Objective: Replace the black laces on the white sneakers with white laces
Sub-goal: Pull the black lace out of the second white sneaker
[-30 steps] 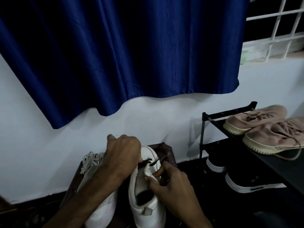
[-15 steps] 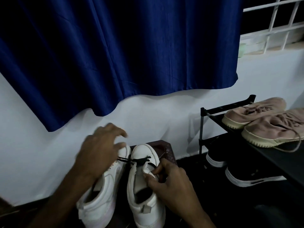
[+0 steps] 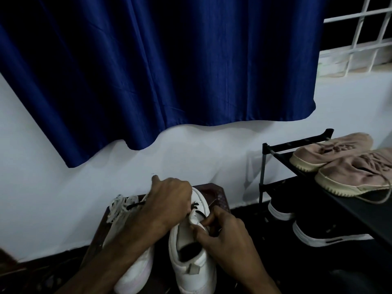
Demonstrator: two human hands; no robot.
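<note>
Two white sneakers stand side by side on a dark wooden stool (image 3: pixel 214 190). The right sneaker (image 3: pixel 191 251) still carries a black lace (image 3: pixel 196 205) near its toe. My left hand (image 3: pixel 169 200) is curled over that shoe's front and pinches the black lace. My right hand (image 3: pixel 224 236) grips the shoe's tongue and side. The left sneaker (image 3: pixel 135 268) lies mostly under my left forearm. A bundle of white laces (image 3: pixel 115 205) sits at its toe, with a loose black lace end (image 3: pixel 135 205) beside it.
A black shoe rack (image 3: pixel 297 145) stands at the right with a beige pair (image 3: pixel 343 166) on top and black shoes (image 3: pixel 318 232) below. A blue curtain (image 3: pixel 161 66) hangs over the white wall behind. A barred window (image 3: pixel 360 32) is at the top right.
My left hand came back from over the left sneaker and closed over the right sneaker's toe again. The right hand stayed on the shoe.
</note>
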